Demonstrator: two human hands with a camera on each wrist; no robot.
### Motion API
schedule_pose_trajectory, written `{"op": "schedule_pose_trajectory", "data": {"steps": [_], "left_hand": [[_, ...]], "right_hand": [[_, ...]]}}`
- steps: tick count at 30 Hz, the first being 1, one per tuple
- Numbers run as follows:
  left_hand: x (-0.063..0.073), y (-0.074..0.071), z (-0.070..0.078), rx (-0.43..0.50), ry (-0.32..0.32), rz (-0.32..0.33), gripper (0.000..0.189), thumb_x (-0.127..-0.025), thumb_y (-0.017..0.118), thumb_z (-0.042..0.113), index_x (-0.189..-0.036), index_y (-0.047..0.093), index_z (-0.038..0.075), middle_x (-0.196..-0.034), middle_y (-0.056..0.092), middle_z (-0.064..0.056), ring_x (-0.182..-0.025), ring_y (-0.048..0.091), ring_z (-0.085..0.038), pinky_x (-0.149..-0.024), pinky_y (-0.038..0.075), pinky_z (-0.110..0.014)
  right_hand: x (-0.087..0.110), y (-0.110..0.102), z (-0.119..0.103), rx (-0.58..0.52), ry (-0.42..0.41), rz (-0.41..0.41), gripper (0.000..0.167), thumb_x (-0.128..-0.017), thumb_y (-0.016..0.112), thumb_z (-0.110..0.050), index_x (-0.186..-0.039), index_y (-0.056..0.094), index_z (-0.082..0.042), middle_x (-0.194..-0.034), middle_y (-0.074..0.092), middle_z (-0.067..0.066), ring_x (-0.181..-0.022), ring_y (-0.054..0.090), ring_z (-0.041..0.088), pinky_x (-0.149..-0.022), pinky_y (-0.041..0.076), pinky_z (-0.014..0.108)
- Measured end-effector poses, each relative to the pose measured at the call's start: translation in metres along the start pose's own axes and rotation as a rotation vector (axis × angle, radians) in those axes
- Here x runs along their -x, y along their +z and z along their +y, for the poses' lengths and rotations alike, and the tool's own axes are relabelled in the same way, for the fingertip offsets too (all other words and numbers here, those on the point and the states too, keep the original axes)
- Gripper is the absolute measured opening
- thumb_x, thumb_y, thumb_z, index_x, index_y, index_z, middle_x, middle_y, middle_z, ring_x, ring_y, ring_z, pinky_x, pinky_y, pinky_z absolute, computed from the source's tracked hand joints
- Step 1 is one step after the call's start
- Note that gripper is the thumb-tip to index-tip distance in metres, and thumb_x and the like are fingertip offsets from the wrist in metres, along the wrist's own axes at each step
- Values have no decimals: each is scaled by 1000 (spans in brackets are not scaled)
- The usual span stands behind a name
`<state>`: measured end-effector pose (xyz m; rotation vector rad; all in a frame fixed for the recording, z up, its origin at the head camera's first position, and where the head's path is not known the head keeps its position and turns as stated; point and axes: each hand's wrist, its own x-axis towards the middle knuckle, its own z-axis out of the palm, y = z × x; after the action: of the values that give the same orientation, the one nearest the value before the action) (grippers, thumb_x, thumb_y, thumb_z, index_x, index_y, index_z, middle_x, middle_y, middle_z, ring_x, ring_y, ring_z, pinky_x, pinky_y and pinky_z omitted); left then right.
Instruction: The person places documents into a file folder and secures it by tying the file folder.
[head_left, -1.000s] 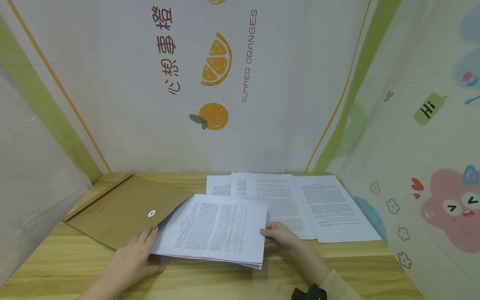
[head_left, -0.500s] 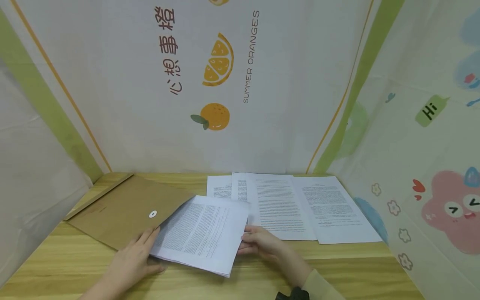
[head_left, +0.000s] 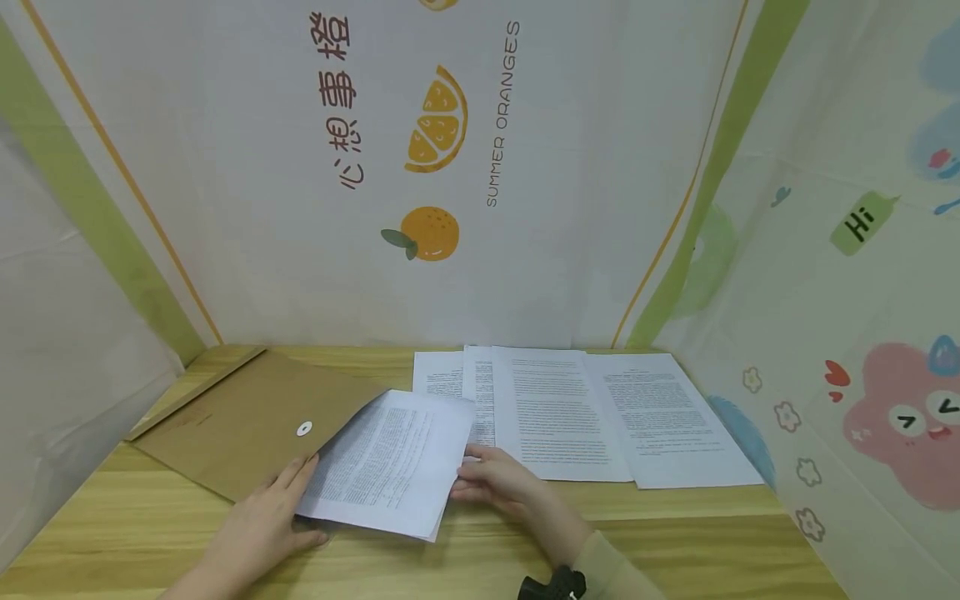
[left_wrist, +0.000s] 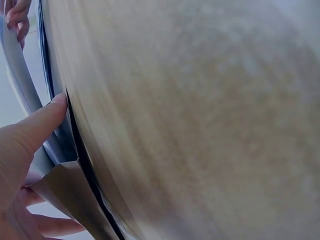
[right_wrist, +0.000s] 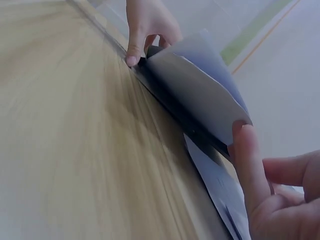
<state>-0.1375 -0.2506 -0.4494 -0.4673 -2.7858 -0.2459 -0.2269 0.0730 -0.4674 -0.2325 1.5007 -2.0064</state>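
Note:
A brown paper document envelope (head_left: 247,417) with a white round button lies at an angle on the left of the table. My left hand (head_left: 258,517) holds its near corner by the mouth, fingers on the upper layer and thumb (left_wrist: 47,117) low at the table-side edge. A stack of printed sheets (head_left: 393,467) sits partly inside the mouth, its inner end hidden by the envelope. My right hand (head_left: 495,483) pinches the stack's outer right edge, thumb above and fingers below. In the right wrist view the sheets (right_wrist: 200,90) bow upward between both hands.
More printed sheets (head_left: 551,417) lie overlapping along the back of the wood-grain table (head_left: 675,542), with one printed page (head_left: 660,408) at their right end. A patterned white cloth (head_left: 555,250) stands behind and at both sides. A black device (head_left: 553,583) sits on the right wrist.
My right hand has moved left with the sheets, and less of the stack shows outside the envelope. The left hand and the envelope have stayed nearly in place.

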Motion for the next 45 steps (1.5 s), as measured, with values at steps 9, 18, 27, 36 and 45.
{"op": "schedule_pose_trajectory", "data": {"steps": [9,18,27,36,45], "left_hand": [[-2,-1,2,-1,-16,-35,103,-55,88,46,-133,46,-9,-129,50,-31,-98,56,-53,-76,50,-59],[-2,-2,2,8,-8,-9,105,-53,89,43,-133,46,-9,-130,50,-30,-97,57,-53,-76,50,-59],[0,-2,2,14,-6,-4,104,-52,90,41,-133,46,-8,-130,51,-28,-97,58,-52,-72,52,-57],[0,-1,0,-2,12,16,106,-51,90,43,-133,46,-8,-129,51,-28,-97,59,-49,-72,53,-54],[0,-1,-1,5,9,19,106,-49,91,41,-132,47,-8,-129,52,-28,-96,59,-49,-74,52,-55]], "right_hand": [[-19,27,2,-39,-16,53,45,-91,49,7,-135,41,11,-106,64,23,-92,67,31,-84,53,40],[-39,50,3,-36,-46,76,40,-91,47,10,-131,46,13,-103,65,22,-95,66,34,-83,54,40],[-57,81,9,-56,-35,121,37,-90,48,12,-128,48,11,-99,64,20,-90,67,31,-81,55,39],[-73,102,8,-125,2,223,60,-86,50,18,-140,24,19,-105,56,31,-90,65,40,-79,55,41],[-82,105,12,-106,6,235,53,-85,53,18,-134,32,20,-95,61,24,-90,66,40,-79,55,40]]}}
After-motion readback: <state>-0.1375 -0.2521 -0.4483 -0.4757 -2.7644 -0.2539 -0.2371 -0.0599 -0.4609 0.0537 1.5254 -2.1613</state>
